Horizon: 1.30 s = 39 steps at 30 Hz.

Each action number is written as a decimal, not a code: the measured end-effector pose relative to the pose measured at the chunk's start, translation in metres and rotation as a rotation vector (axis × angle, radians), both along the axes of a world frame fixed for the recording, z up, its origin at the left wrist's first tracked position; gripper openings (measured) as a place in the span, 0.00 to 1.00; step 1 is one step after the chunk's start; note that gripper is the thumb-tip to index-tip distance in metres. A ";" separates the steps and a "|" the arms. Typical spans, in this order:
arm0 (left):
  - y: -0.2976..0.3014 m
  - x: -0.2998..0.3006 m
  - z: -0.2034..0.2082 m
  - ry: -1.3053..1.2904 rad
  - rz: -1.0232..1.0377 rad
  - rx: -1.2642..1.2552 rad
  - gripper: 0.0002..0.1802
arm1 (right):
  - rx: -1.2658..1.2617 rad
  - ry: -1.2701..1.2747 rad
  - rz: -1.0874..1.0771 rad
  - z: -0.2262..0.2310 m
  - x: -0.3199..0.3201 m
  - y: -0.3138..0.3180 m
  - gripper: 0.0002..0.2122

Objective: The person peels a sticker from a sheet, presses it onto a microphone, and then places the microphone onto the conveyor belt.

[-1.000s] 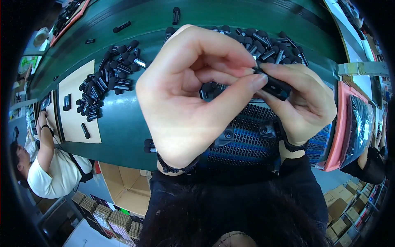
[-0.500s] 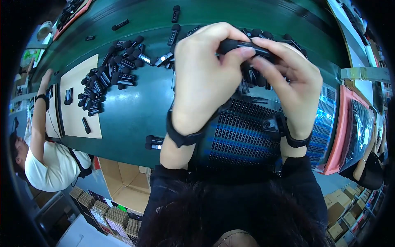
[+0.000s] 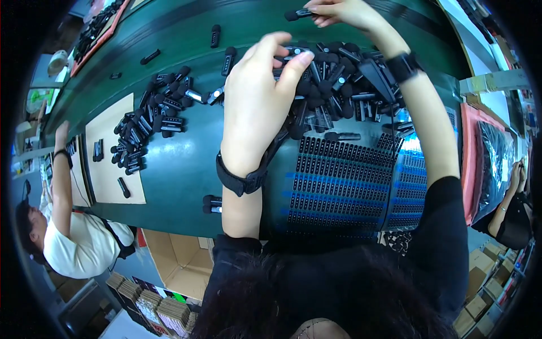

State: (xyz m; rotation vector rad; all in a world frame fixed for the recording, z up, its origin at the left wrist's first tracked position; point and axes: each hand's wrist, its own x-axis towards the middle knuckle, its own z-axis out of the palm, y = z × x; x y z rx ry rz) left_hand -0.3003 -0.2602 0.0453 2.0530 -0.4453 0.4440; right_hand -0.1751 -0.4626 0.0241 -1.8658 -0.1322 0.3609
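At the far edge of the bench, my right hand (image 3: 343, 12) pinches a small black clip-on microphone (image 3: 298, 14) with a round foam tip, which points left. My left hand (image 3: 257, 99) hovers with thumb and fingers apart at the left side of a heap of similar microphones (image 3: 324, 85). No microphone shows clearly in its grasp; the pile lies just behind its fingertips. Closer to me, rows of slim black perforated pieces on blue backing (image 3: 339, 183) lie flat, with one microphone (image 3: 342, 136) along their far edge.
Another microphone heap (image 3: 135, 127) spreads partly over a beige board (image 3: 104, 169) at left. Single microphones (image 3: 215, 36) lie along the far side. A pink foam-lined tray (image 3: 468, 158) holds a dark plastic bag. An open carton (image 3: 183, 260) stands below the bench; co-workers (image 3: 84, 237) are on both sides.
My hands have separated. The right one has carried the microphone up to the far edge, while the left has opened and stayed by the pile, which is now more exposed.
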 end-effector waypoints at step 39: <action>-0.126 -0.068 -0.051 -0.051 -0.743 0.209 0.05 | 0.296 0.323 -0.132 -0.043 -0.255 -0.122 0.06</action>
